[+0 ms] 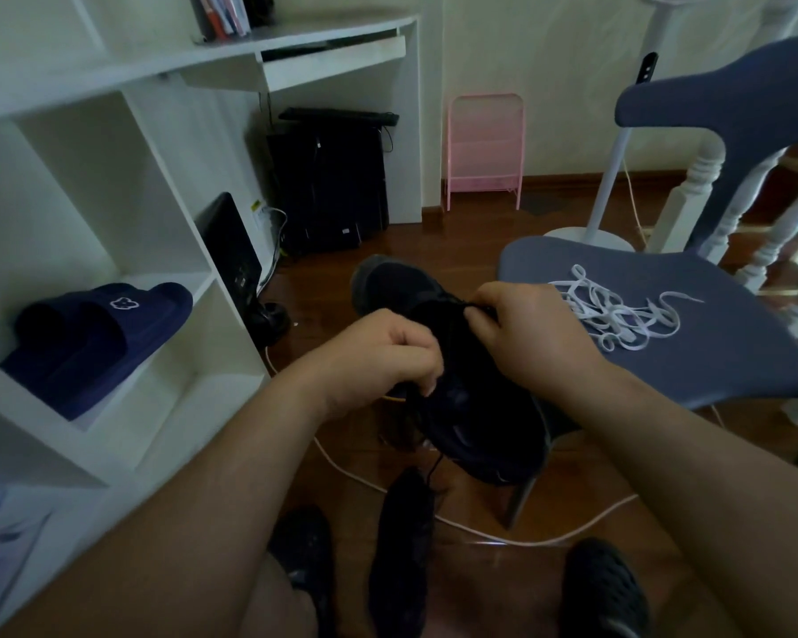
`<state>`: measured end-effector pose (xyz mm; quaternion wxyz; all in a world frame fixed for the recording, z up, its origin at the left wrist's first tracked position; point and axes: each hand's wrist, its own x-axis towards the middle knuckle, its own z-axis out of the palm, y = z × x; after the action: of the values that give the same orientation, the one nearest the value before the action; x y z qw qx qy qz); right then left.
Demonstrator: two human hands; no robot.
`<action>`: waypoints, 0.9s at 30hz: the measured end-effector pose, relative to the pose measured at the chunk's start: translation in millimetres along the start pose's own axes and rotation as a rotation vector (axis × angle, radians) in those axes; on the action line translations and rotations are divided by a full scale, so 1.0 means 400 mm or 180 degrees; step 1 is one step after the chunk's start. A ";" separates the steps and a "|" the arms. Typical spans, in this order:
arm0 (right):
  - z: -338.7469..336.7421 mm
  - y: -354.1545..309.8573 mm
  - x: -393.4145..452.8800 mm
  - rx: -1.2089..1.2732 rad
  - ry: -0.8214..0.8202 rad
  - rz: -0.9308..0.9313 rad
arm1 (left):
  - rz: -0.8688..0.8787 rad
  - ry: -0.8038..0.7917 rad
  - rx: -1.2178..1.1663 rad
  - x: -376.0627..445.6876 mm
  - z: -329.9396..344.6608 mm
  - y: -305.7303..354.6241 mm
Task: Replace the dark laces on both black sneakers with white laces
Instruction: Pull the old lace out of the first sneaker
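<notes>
I hold the sneaker [457,361] just left of the chair [692,361]; my left hand [378,356] grips it, right hand [521,333] pinching the dark lace [477,307]. I'd pull gently, one eyelet at a time.

A black sneaker [457,361] is held above the wooden floor [475,227], gripped by the left hand [378,356] at its near side, while a dark lace [477,307] at its top is pinched by the fingers of the right hand [526,333]. A second black sneaker [404,554] is seen on the floor below, and a heap of white laces [618,310] lies on the seat of a blue chair [719,343] just right of the hands. A pair of navy slippers [97,343] is stored in a white shelf unit [167,250] at the left.
</notes>
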<state>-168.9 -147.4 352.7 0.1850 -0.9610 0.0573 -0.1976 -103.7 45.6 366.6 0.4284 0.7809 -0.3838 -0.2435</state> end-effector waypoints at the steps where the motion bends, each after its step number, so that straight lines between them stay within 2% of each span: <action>1: -0.004 0.002 -0.001 -0.0006 -0.0015 0.0013 | 0.0004 -0.0005 -0.0055 -0.005 -0.005 -0.003; 8: -0.003 -0.018 -0.007 -0.0004 0.0009 -0.0080 | -0.0374 0.1588 0.0817 0.020 0.028 -0.029; 13: 0.008 -0.042 -0.010 -0.0041 -0.0050 -0.0314 | -0.0257 0.1851 0.0981 0.038 0.052 -0.036; 16: 0.010 -0.035 -0.006 -0.0010 -0.0041 -0.0258 | -0.0077 0.1961 0.0947 0.034 0.054 -0.022; 18: 0.007 -0.022 -0.003 0.0013 -0.0045 -0.0122 | 0.0177 0.1781 0.0759 0.026 0.041 -0.010; 20: -0.001 -0.004 0.000 0.0025 -0.0053 0.0018 | 0.0390 0.0993 0.0280 0.010 0.026 0.009; 22: -0.007 0.008 -0.002 -0.0001 -0.0068 0.0037 | 0.0323 0.0118 -0.0290 -0.005 0.015 0.017; 23: -0.007 0.011 -0.003 -0.0049 -0.0073 0.0000 | 0.0246 -0.0081 -0.0351 -0.010 0.010 0.015; 25: -0.005 0.010 -0.006 -0.0130 -0.0085 -0.0049 | 0.0115 0.0006 -0.0102 -0.011 0.003 -0.004; 27: 0.000 0.005 -0.008 -0.0088 -0.0065 -0.0049 | -0.0087 0.0499 0.0459 -0.005 0.003 -0.016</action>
<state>-172.0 -148.8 350.8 0.1707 -0.9658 0.0507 -0.1884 -103.1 48.7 360.8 0.3964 0.8315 -0.3551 -0.1592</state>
